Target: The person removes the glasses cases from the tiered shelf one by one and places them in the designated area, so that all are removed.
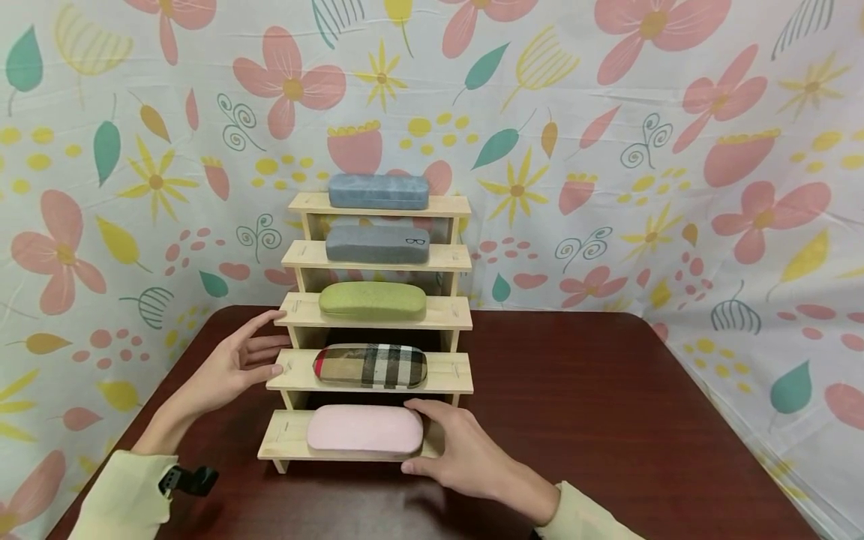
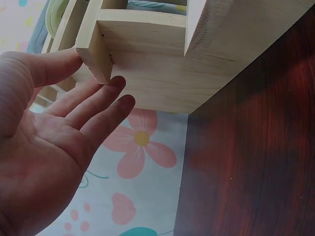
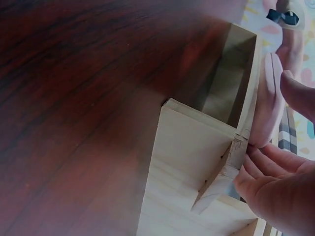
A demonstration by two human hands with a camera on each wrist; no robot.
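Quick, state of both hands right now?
Left hand: open, touching the pale wooden stepped rack.
Right hand: holding the pale pink rounded case by one end.

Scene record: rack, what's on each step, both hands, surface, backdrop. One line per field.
support: five-step wooden rack
top step: blue case
fourth: gray-blue case
third: green case
second: plaid case
bottom: pink case
left side: left hand touches rack's left edge
right side: right hand grips pink case's right end
surface: reddish-brown table
backdrop: floral sheet

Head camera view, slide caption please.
Five cases on a wooden rack, left hand at its side, right hand at the pink case.
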